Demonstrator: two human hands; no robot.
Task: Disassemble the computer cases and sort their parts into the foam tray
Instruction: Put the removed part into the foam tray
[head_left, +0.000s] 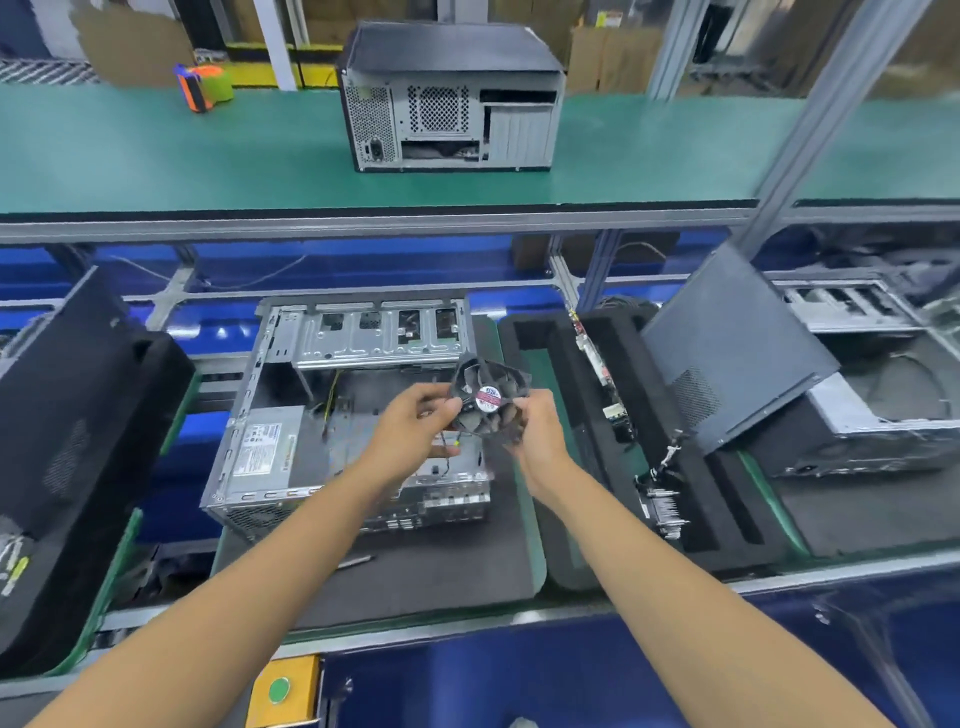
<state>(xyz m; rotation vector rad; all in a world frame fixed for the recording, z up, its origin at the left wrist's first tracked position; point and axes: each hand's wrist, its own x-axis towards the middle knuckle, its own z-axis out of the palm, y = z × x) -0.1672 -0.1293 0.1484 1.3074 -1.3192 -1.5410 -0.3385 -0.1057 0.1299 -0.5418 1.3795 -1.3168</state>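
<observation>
The foam tray (727, 525) on the right holds circuit boards (597, 364), while both hands (415, 421) (540, 426) pinch the fan (488, 400) above the open case (291, 415).

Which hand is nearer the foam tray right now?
Right. The right hand grips the fan beside the foam tray; the left hand holds the fan's far side, over the open case.

Black fan (488, 400) sat gripped between both hands' fingers, label up, above the open case (332, 415); foam tray (623, 431) lay right.

One head-worn wide-angle view looks forward and down, close over the workbench (415, 587).
</observation>
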